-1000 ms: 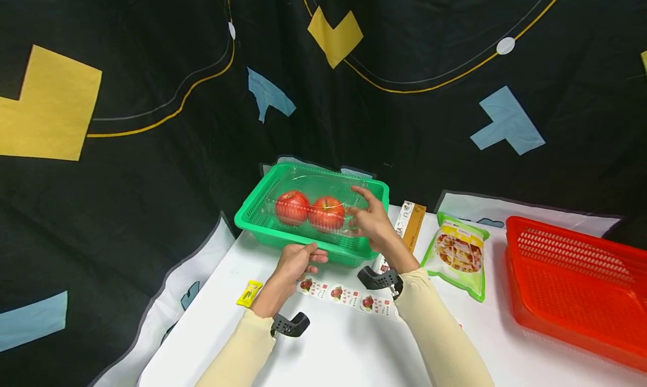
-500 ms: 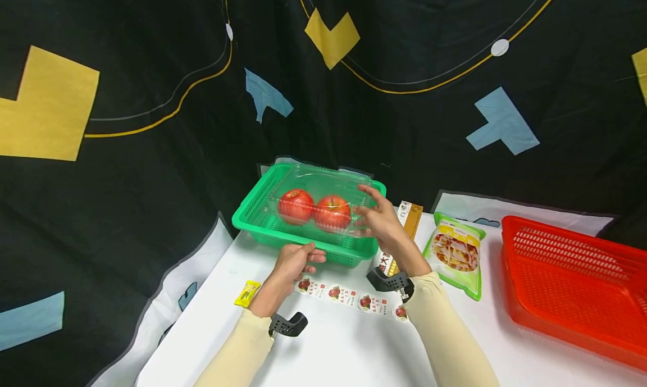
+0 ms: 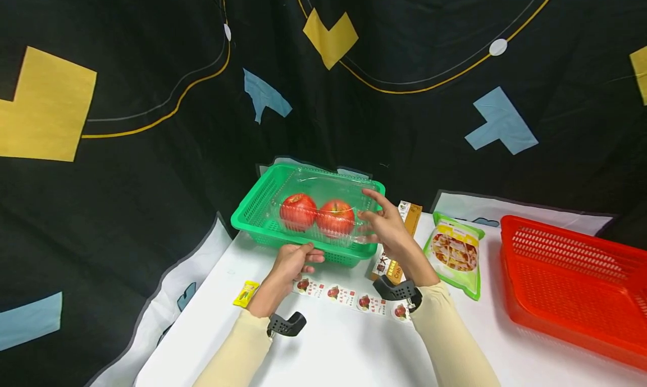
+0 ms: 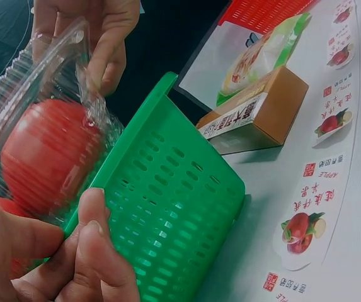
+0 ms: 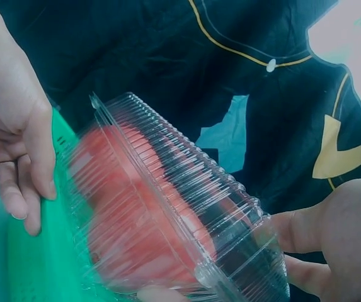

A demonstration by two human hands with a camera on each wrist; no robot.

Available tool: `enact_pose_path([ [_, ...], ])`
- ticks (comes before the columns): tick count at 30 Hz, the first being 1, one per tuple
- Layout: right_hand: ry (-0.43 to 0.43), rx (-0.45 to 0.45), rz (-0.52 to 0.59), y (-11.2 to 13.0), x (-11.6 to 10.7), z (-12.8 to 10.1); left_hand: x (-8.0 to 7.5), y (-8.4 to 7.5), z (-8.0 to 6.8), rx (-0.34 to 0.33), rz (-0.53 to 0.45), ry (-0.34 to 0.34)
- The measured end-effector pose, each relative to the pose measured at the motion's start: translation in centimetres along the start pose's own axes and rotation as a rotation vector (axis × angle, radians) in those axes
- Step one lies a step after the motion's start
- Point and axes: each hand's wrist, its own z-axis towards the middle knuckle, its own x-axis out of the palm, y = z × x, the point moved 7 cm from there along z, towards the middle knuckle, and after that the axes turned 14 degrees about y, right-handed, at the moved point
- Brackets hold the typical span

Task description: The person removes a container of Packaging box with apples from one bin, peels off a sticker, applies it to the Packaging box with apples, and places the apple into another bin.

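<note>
One white table holds one red basket and, by the far edge, one green basket with one clear box in or just over it. In the gap between the baskets lie one bag and one carton, and the clear box has two apples. The right hand, fingers wide apart, grips the clear box's end; the left hand pinches the green basket's rim.

I see a red basket at the frame's lower right, a green-edged packet just left of it, a yellow sachet below left of centre, black cloth above.
</note>
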Motion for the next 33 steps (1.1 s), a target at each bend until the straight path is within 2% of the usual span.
enact_pose_path([
  [33,-0.014,-0.041,-0.012,1.1,-0.8,-3.9,-0.3,0.3,0.2,0.006,0.049,-0.023],
])
